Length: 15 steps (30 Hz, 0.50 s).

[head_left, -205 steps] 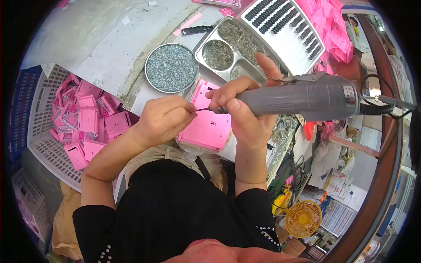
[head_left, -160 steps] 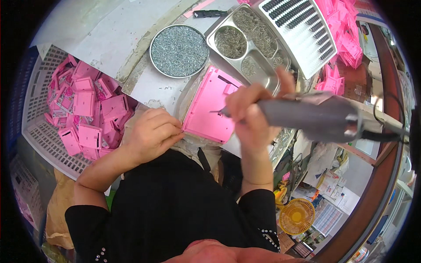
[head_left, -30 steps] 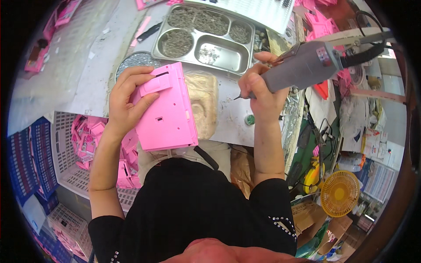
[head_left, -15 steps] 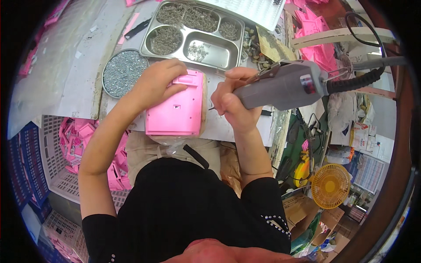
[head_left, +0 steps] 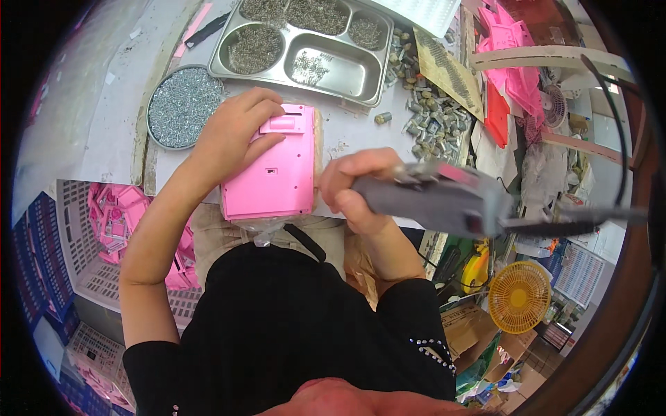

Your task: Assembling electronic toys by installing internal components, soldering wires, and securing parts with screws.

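Observation:
A flat pink plastic casing [head_left: 270,194] lies on a pad at the table's near edge, its screw holes and a small square opening facing up. My left hand [head_left: 232,135] grips its upper left part, thumb and fingers around the raised block there. In my right hand [head_left: 361,184] is a grey electric screwdriver [head_left: 430,204], held nearly level just right of the casing and blurred by motion. Its tip is hidden behind my fingers. Beside my left hand stands a round dish [head_left: 182,109] full of small silvery screws.
Beyond the casing sits a steel compartment tray [head_left: 359,75] with small springs. Several small metal cylinders [head_left: 433,121] are heaped right of it. A crate [head_left: 80,243] of pink parts stands at left. Pink parts [head_left: 510,52] and a yellow fan [head_left: 520,297] are at right.
My right hand has moved down and slightly left with the screwdriver, uncovering the metal cylinders. The whole view has shifted a little; my left hand still holds the casing.

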### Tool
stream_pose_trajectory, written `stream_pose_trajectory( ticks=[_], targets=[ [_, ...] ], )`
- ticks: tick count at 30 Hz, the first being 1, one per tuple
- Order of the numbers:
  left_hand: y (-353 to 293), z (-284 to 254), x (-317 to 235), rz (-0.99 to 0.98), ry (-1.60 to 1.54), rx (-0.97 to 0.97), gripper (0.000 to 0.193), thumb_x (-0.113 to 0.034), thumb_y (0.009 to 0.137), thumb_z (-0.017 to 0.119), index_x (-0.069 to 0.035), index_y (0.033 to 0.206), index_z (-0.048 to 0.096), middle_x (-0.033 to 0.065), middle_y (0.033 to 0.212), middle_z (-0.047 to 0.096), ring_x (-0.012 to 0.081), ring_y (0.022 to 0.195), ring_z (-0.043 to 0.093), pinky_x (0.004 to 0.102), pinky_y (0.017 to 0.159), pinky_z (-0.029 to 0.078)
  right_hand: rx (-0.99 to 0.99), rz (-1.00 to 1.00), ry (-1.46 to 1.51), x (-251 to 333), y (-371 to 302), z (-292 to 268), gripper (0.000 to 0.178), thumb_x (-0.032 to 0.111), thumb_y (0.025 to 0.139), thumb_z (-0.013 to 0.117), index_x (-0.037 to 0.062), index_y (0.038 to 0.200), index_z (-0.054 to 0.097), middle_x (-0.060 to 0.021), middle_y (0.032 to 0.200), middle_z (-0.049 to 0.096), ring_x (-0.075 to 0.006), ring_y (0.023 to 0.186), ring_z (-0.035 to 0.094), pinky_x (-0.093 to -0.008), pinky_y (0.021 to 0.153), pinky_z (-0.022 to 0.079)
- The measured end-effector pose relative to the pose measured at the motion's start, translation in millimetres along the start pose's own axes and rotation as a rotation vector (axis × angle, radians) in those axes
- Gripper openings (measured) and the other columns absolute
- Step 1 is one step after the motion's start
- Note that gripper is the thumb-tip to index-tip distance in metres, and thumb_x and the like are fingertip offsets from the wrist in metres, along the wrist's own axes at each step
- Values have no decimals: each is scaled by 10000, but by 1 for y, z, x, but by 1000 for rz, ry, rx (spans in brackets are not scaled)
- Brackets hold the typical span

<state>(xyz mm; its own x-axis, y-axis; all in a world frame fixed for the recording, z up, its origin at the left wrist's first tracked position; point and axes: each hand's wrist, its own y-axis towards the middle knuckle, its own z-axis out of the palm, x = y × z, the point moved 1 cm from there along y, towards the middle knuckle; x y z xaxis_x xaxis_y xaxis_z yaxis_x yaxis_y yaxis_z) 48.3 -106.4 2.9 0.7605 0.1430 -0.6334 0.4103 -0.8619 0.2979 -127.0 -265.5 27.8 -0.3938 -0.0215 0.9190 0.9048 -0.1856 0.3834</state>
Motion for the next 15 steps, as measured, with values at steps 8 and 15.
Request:
stream_pose_trajectory(
  ticks=[8,15],
  targets=[
    [2,3,0,41,-19,-29,312,-205,849,735,-36,1087,625,126,1186,639,364,1084,615,451,919,488,29,-11,-17,-3,-4,2,350,69,933,689,31,1212,481,-58,655,538,-143,567,534,-328,519,459],
    [-11,-48,-27,156,152,-188,311,-208,833,753,-43,1071,638,117,1177,663,341,1077,638,448,912,505,-181,-4,19,41,39,-25,533,157,948,701,13,1387,437,-43,647,512,-128,533,486,-305,484,397]
  ],
)
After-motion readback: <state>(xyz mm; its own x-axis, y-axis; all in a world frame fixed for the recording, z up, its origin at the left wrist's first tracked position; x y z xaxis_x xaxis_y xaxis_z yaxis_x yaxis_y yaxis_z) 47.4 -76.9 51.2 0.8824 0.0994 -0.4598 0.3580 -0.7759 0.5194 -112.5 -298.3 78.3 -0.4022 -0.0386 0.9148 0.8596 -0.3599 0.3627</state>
